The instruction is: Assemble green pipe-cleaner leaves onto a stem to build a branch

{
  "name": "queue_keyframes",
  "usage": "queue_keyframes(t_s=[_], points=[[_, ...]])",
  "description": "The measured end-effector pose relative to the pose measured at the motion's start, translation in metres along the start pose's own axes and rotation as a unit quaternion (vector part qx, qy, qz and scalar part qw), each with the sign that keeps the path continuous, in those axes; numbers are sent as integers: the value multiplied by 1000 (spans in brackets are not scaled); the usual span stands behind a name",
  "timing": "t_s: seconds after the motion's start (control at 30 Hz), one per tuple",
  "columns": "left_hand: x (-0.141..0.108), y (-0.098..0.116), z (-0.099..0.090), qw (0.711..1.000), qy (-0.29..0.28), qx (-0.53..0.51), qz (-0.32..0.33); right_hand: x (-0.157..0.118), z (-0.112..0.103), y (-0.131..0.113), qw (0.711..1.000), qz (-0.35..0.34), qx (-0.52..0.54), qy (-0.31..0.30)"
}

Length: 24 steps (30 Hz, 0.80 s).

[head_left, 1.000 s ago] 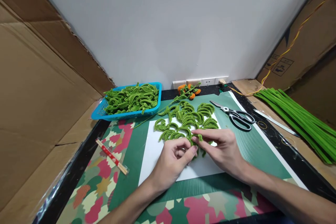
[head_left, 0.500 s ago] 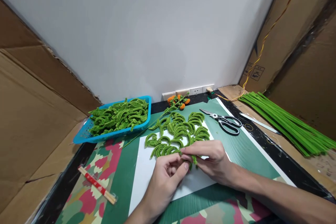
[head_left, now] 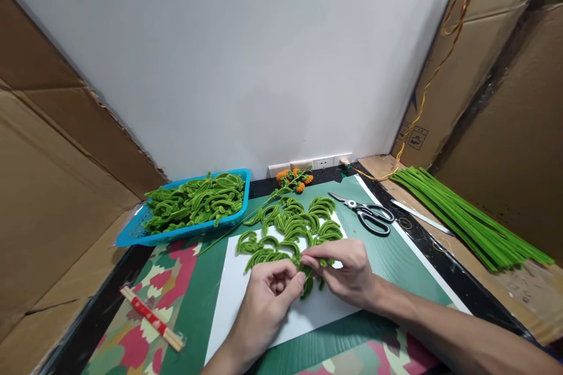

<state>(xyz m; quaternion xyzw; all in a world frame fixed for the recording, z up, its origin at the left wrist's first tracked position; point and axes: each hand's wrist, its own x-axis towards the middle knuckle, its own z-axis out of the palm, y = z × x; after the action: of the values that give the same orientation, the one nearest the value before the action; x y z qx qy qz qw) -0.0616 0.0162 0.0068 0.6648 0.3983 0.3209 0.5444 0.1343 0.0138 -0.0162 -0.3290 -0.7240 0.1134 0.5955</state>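
Observation:
My left hand [head_left: 273, 296] and my right hand [head_left: 347, 263] meet over the front of a white paper sheet [head_left: 237, 319], both with fingers closed in a pinch. A piece of green pipe cleaner [head_left: 308, 287] shows between and below the fingertips, its lower ends hanging over the paper; how the fingers grip it is partly hidden. Just behind the hands lie several bunches of curved green pipe cleaner pieces [head_left: 297, 225], spread on the sheet. Scissors [head_left: 365, 212] with black-and-white handles rest, blades parted, to the right of these bunches.
A blue basket [head_left: 185, 236] heaped with bent green pieces stands at the back left. Behind lies a stem with orange flowers [head_left: 301, 177]. Straight green pipe cleaners [head_left: 466, 217] and a white strip [head_left: 422, 217] lie right. Wrapped chopsticks [head_left: 152, 317] lie left. Cardboard walls flank the table.
The view has shifted slightly, so the table things sit a little lower and further left. My hands stay together, with the fingertips slightly shifted around the green piece.

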Motion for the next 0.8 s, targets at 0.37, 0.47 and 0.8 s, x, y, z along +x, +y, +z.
queue_keyframes(t_s=[0.37, 0.47, 0.8], points=[[-5, 3, -12, 973, 26, 222, 56, 6, -15, 15, 995, 64, 7, -82], [-19, 4, -27, 938, 37, 337, 67, 7, -25, 26, 979, -46, -140, -140], [-84, -13, -36, 869, 34, 492, -31, 9, -36, 24, 956, -115, -226, -149]])
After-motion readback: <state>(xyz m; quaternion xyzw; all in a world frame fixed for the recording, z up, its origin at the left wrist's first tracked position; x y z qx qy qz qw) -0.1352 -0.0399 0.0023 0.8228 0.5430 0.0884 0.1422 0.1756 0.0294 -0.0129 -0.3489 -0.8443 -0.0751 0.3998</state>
